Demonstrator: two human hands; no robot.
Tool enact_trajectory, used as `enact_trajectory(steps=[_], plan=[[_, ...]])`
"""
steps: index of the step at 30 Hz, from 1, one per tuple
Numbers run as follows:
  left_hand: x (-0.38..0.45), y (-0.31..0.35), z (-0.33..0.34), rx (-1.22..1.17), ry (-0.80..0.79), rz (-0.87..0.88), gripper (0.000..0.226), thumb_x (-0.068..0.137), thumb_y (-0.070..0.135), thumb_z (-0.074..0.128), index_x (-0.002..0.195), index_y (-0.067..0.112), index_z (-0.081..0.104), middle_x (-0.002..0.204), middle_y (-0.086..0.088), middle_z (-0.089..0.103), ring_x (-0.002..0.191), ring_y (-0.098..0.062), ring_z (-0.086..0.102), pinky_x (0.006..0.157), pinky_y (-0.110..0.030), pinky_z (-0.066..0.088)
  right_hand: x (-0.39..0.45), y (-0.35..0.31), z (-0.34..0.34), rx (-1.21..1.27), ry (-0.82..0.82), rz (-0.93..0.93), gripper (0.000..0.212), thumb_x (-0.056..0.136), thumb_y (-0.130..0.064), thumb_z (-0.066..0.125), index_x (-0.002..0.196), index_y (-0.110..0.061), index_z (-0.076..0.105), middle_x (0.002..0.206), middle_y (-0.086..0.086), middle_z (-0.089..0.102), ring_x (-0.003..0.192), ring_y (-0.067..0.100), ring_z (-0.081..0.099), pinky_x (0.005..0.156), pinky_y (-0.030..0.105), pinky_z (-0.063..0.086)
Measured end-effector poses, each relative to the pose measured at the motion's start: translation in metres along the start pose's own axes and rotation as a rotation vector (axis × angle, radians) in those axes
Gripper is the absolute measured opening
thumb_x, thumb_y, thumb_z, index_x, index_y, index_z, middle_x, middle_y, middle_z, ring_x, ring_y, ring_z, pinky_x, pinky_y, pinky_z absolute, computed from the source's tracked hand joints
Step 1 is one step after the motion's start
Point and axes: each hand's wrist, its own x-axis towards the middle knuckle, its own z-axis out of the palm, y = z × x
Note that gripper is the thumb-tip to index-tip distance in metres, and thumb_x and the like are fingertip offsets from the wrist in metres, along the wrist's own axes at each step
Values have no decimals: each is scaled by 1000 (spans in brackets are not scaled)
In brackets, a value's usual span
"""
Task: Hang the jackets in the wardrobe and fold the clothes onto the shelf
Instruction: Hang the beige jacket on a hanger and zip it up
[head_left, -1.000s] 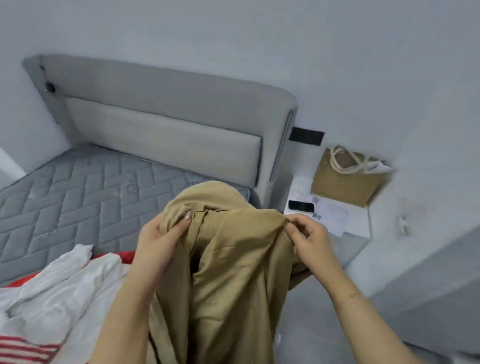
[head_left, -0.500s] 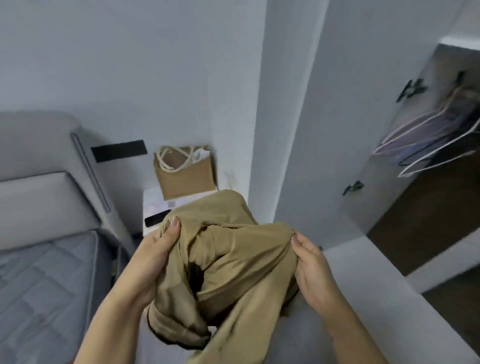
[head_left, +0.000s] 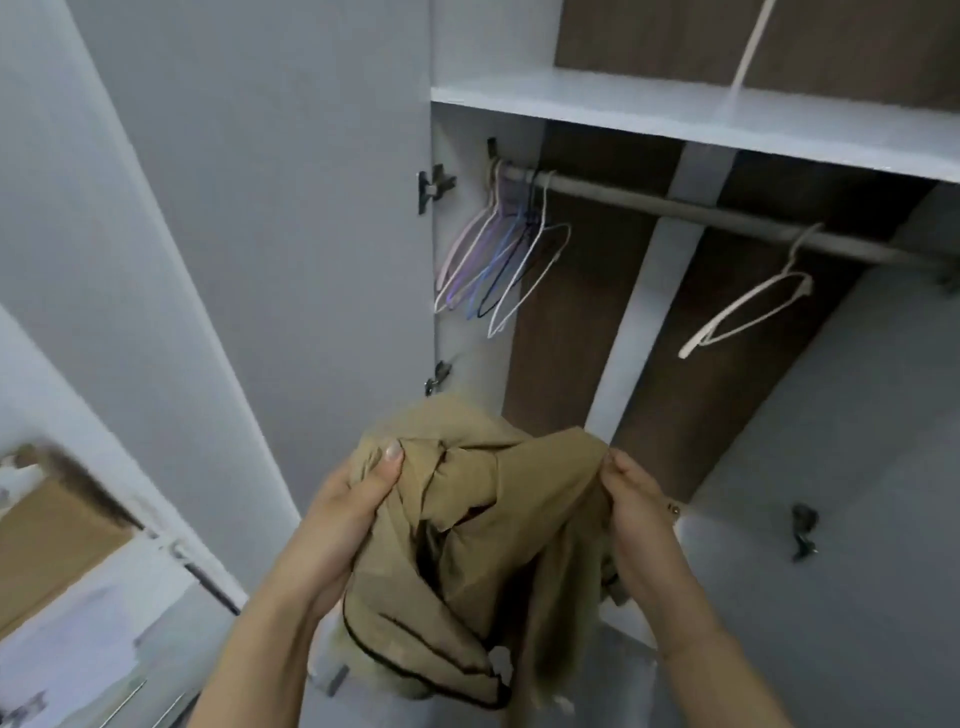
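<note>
The tan jacket hangs bunched between left hand and right hand, both pinching its upper edge, below the rail, whose lone white hanger lies up-right, nearer the right hand.

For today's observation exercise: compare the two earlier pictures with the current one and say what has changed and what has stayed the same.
The view has swung right, from the bed and bedside table to the open wardrobe, bringing the rail, a bunch of hangers and a lone white hanger ahead. The tan jacket came along. Unchanged: the left hand and right hand both still grip its upper edge; nothing was let go.
</note>
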Motion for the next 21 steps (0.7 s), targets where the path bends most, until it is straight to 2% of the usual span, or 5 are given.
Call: enact_trajectory(steps=[4,9,14,16,21], plan=[[61,12,27,87,-175,-12,48,75,64,61,107,31,75,110,0,75,104,-16,70,78,-24,57,9,-24,-13,30,160,-93,36,104,-17,46,84,-19,76,89,2,76,80,13,72,64,19,56],[127,18,76,47,-164,28,52,70,55,67,109,20,70,106,-3,75,104,-20,69,91,-37,52,19,-36,-32,-71,333,-104,31,104,-14,43,82,-11,66,73,1,64,65,9,59,56,12,47],[179,20,121,60,-275,-19,40,74,50,68,106,27,68,102,3,75,97,-15,71,84,-32,52,53,-48,-52,-169,418,-46,28,103,-16,46,91,-11,71,86,2,70,77,9,63,68,15,48],[201,16,140,95,-310,-15,34,77,46,67,103,25,67,100,0,75,92,-15,72,78,-29,54,81,-58,-60,-140,495,-95,23,102,-17,48,100,-15,70,99,3,70,94,14,64,88,26,51],[254,6,184,187,-323,11,12,90,36,62,102,32,60,110,-2,66,104,-22,64,86,-34,51,185,-104,-89,-119,577,-218,34,99,-28,54,130,-15,59,127,3,61,121,19,56,109,38,43]])
